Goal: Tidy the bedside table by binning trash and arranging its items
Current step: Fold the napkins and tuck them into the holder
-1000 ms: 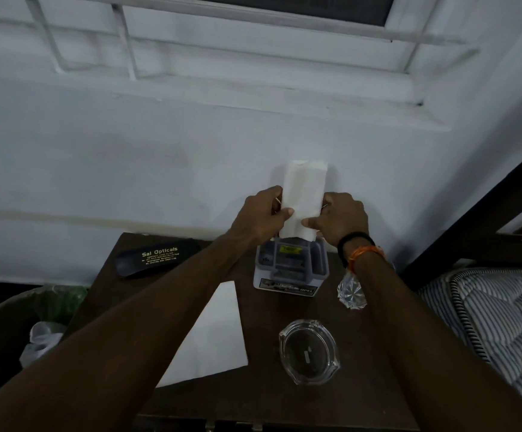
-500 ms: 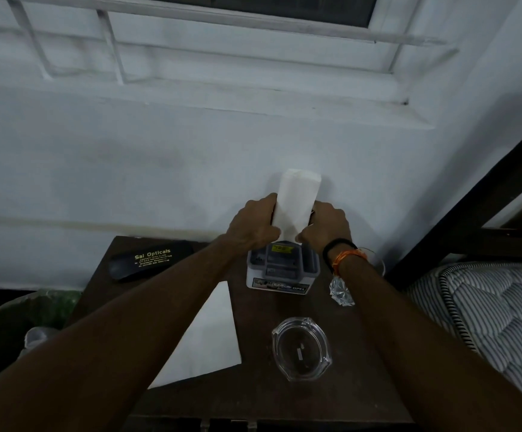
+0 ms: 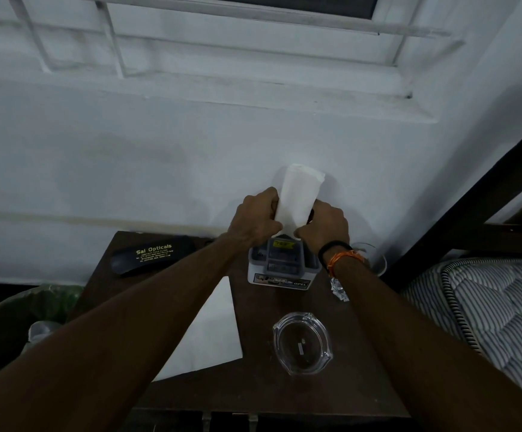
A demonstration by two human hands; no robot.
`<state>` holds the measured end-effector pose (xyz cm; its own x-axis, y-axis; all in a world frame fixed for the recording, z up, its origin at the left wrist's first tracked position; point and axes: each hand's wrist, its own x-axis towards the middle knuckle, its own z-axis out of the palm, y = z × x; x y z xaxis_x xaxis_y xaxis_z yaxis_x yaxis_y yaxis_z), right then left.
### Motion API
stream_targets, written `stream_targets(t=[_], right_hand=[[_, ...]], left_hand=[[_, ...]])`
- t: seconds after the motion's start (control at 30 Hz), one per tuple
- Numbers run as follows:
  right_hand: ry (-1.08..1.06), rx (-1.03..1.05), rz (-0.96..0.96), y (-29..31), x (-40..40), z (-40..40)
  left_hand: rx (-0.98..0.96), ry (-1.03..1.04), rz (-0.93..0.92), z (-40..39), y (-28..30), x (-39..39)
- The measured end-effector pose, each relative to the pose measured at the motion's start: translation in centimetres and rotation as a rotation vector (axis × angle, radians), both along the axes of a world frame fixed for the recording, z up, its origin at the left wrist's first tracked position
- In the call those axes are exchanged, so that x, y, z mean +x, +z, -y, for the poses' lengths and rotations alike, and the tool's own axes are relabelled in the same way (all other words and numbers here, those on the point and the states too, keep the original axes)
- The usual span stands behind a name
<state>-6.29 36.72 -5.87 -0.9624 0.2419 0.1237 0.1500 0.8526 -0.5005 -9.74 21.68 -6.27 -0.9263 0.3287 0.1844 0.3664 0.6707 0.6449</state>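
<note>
Since a second earlier the folded white paper (image 3: 298,201) had curled narrower between the left hand (image 3: 255,218) and right hand (image 3: 325,226), both gripping it above the grey organiser box (image 3: 283,266) at the bedside table's (image 3: 284,397) back edge. A loose sheet (image 3: 203,332), crumpled wrapper (image 3: 338,289) and glass ashtray (image 3: 302,347) remained unsorted; the bin (image 3: 19,310) stood left.

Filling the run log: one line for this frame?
step: folding paper | both hands grip white paper above grey box | ashtray, glasses case untouched
</note>
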Motion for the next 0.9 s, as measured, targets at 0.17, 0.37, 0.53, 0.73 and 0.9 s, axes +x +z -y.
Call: stream_targets(t=[0.17, 0.37, 0.53, 0.73, 0.9], right_hand=[[-0.018, -0.02, -0.013, 0.09, -0.06, 0.04], [-0.022, -0.051, 0.018, -0.09, -0.29, -0.05], [-0.021, -0.084, 0.017, -0.41, -0.25, -0.18], [-0.013, -0.049, 0.029, -0.55, -0.13, -0.27], [0.005, -0.096, 0.034, -0.56, -0.19, 0.0]], left_hand=[[0.108, 0.043, 0.079, -0.22, -0.33, -0.09], [0.079, -0.005, 0.061, -0.59, -0.21, -0.21], [0.035, -0.04, 0.044, -0.67, -0.21, -0.45], [-0.074, -0.073, 0.04, -0.46, -0.27, -0.75], [-0.104, 0.022, 0.056, -0.71, -0.34, -0.62]])
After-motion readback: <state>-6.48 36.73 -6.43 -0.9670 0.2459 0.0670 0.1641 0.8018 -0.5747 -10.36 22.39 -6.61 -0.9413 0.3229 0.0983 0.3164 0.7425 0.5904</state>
